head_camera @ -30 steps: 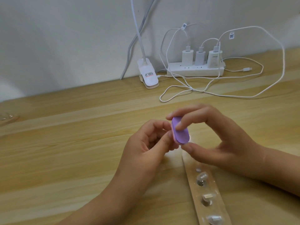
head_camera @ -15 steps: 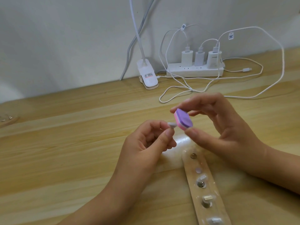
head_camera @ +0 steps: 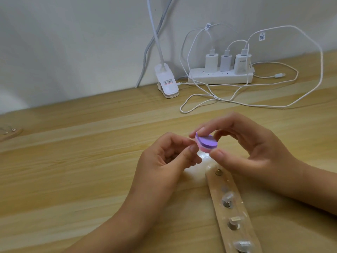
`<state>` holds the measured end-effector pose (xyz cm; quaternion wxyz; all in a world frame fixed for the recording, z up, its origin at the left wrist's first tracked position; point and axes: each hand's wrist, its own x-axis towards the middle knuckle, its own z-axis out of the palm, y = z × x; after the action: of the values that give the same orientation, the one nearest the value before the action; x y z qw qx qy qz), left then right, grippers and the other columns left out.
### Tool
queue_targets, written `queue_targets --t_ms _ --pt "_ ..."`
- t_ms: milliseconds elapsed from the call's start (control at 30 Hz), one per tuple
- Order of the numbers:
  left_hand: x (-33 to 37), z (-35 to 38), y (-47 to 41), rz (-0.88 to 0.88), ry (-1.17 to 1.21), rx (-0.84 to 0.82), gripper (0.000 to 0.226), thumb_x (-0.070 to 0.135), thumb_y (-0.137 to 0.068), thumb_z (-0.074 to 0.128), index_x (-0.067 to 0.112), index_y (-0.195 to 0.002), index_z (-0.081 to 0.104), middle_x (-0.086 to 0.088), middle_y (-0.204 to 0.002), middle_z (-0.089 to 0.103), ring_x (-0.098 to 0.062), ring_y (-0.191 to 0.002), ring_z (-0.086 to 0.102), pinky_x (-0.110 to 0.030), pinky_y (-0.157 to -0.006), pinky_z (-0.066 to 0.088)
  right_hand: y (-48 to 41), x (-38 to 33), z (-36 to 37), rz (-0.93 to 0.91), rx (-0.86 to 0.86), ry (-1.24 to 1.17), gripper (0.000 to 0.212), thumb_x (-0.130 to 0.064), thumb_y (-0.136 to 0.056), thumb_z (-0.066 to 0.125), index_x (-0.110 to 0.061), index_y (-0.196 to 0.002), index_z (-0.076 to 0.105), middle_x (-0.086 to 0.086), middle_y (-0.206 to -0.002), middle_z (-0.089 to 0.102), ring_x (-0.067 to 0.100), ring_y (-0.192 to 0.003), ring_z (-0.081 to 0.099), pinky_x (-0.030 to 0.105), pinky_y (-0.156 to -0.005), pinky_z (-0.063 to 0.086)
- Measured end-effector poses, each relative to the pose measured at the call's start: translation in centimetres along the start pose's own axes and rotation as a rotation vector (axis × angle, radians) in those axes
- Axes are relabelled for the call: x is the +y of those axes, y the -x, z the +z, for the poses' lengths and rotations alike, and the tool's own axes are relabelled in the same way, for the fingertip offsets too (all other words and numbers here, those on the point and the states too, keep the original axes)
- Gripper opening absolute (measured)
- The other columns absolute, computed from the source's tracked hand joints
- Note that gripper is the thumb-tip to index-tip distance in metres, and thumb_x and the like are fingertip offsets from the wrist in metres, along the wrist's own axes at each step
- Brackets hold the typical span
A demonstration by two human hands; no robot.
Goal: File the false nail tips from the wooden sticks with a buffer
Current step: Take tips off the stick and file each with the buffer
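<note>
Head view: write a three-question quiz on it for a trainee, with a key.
1. True or false: the right hand pinches the purple-and-pink buffer between thumb and fingers.
2. How many chargers are plugged into the white power strip? A) two B) three C) five
3. Fill in: the wooden stick lies on the table, its far end under the ___ hand.
Key: 1 true; 2 B; 3 right.
</note>
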<state>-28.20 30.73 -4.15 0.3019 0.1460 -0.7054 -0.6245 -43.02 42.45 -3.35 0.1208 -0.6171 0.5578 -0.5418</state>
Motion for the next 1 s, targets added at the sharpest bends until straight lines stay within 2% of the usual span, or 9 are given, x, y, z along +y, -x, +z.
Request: queue_targets --t_ms 133,233,333,467,600,700,800,900,1000 --pt "-0.01 0.01 0.20 0.024 -0.019 -0.015 0.006 0.032 -0.077 0.071 0.027 -0.080 0.070 0.002 -0.070 0.072 -0.004 -0.069 0.067 -0.011 -0.064 0.048 -0.42 0.53 -0.45 0.225 0.009 -0.212 0.020 -0.026 -0.084 0.069 -0.017 -0.102 0.065 0.002 -0.104 0.073 0.011 -0.101 0.068 0.023 -0.087 0.052" --pt "-0.02 -0.01 0.22 0.018 -0.018 -0.013 0.009 0.037 -0.077 0.072 0.028 -0.080 0.070 0.002 -0.071 0.073 -0.005 -0.070 0.068 -0.012 -0.065 0.049 -0.24 0.41 -0.50 0.201 -0.005 -0.254 0.023 -0.028 -0.089 0.062 -0.012 -0.106 0.063 0.006 -0.104 0.074 0.013 -0.100 0.069 0.020 -0.086 0.051" --pt "-0.02 0.00 0.26 0.024 -0.027 -0.022 0.008 0.034 -0.079 0.071 0.027 -0.080 0.069 0.002 -0.072 0.073 -0.004 -0.069 0.067 -0.011 -0.065 0.048 -0.42 0.39 -0.31 0.260 -0.040 -0.257 0.017 -0.030 -0.089 0.064 -0.019 -0.101 0.066 0.001 -0.096 0.075 0.004 -0.090 0.068 0.013 -0.079 0.048" --pt "-0.03 0.05 0.19 0.015 -0.023 -0.019 0.009 0.035 -0.078 0.071 0.027 -0.079 0.067 0.001 -0.070 0.072 -0.006 -0.068 0.067 -0.013 -0.065 0.048 -0.09 0.11 -0.19 0.188 -0.007 -0.205 0.022 -0.032 -0.090 0.058 -0.018 -0.107 0.063 0.003 -0.108 0.073 0.018 -0.107 0.068 0.027 -0.092 0.051" --pt "-0.05 0.04 0.27 0.013 -0.035 -0.024 0.008 0.033 -0.079 0.071 0.025 -0.080 0.067 0.001 -0.072 0.073 -0.005 -0.070 0.067 -0.012 -0.066 0.049 -0.11 0.23 -0.03 0.253 -0.019 -0.213 0.017 -0.030 -0.090 0.062 -0.021 -0.103 0.065 0.002 -0.103 0.074 0.014 -0.099 0.069 0.035 -0.090 0.052" --pt "-0.05 0.01 0.20 0.013 -0.026 -0.016 0.006 0.030 -0.080 0.072 0.026 -0.079 0.067 0.001 -0.071 0.072 -0.006 -0.069 0.067 -0.013 -0.065 0.049 -0.16 -0.12 -0.06 0.179 -0.006 -0.153 0.020 -0.030 -0.091 0.060 -0.019 -0.108 0.062 0.002 -0.110 0.072 0.021 -0.109 0.066 0.040 -0.095 0.051" --pt "-0.07 -0.02 0.22 0.019 -0.027 -0.020 0.008 0.029 -0.081 0.071 0.023 -0.080 0.067 0.001 -0.071 0.072 -0.005 -0.069 0.066 -0.012 -0.065 0.048 -0.17 0.14 -0.05 0.250 -0.015 -0.180 0.019 -0.030 -0.089 0.062 -0.020 -0.106 0.064 0.003 -0.107 0.072 0.019 -0.104 0.067 0.050 -0.095 0.050" --pt "-0.03 0.00 0.20 0.025 -0.029 -0.022 0.008 0.028 -0.082 0.071 0.022 -0.080 0.067 0.001 -0.071 0.072 -0.005 -0.068 0.066 -0.012 -0.064 0.048 -0.24 0.01 -0.07 0.170 -0.016 -0.135 0.023 -0.030 -0.089 0.062 -0.018 -0.108 0.062 0.002 -0.112 0.070 0.019 -0.111 0.065 0.044 -0.094 0.050" --pt "-0.10 -0.07 0.16 0.018 -0.015 -0.016 0.007 0.028 -0.082 0.071 0.023 -0.079 0.067 0.000 -0.071 0.072 -0.004 -0.067 0.065 -0.012 -0.064 0.048 -0.26 0.32 -0.13 0.187 -0.011 -0.134 0.020 -0.029 -0.087 0.066 -0.020 -0.105 0.061 0.000 -0.111 0.070 0.015 -0.108 0.065 0.039 -0.088 0.052"
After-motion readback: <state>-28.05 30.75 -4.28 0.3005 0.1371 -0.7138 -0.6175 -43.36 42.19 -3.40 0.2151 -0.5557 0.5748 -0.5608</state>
